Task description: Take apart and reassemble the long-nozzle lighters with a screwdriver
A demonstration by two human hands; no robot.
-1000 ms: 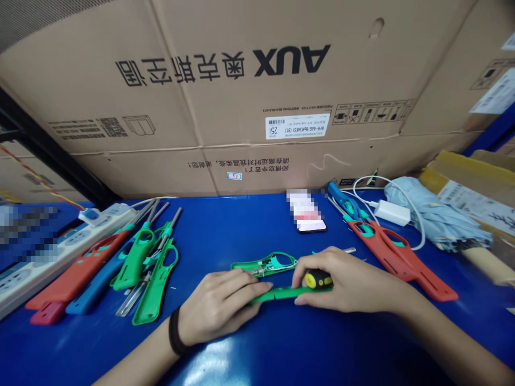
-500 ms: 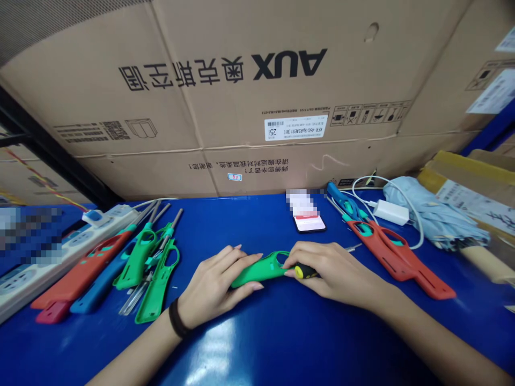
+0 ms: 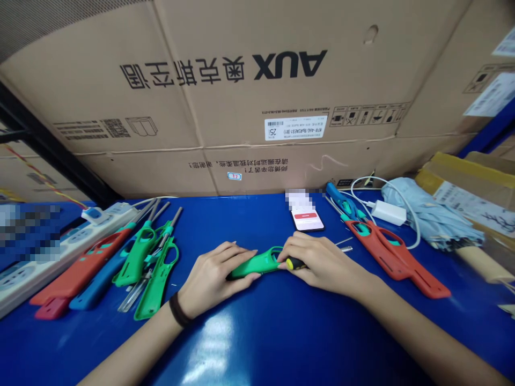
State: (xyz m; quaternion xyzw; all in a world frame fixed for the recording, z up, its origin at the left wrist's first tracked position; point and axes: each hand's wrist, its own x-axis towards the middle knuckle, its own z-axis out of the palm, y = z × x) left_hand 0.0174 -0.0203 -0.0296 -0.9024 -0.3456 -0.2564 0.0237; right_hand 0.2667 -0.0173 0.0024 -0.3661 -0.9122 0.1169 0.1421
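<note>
A green gas lighter casing (image 3: 259, 263) lies in the middle of the blue table with its outer side up. My left hand (image 3: 217, 274) is closed around its left end, thumb along the near edge and fingers over the far edge. At the other end, near the trigger loop, my right hand (image 3: 317, 262) pinches the casing. That same hand keeps a screwdriver with a yellow and black handle (image 3: 296, 264) tucked in its grip. Thin metal ends (image 3: 345, 245) stick out beyond the right hand. What lies inside the casing is hidden.
To the left lie red, blue and green lighters (image 3: 134, 268) beside a white power strip (image 3: 68, 252). A phone (image 3: 308, 217) sits behind my right hand. Red lighters (image 3: 396, 252), a white charger (image 3: 388, 212) and a folded umbrella (image 3: 426, 212) are on the right. A large carton (image 3: 225, 118) stands behind.
The green half shell, earlier apart in front, now covers the half with the inner parts. Both hands moved slightly away from me with it. The screwdriver stays in my right hand.
</note>
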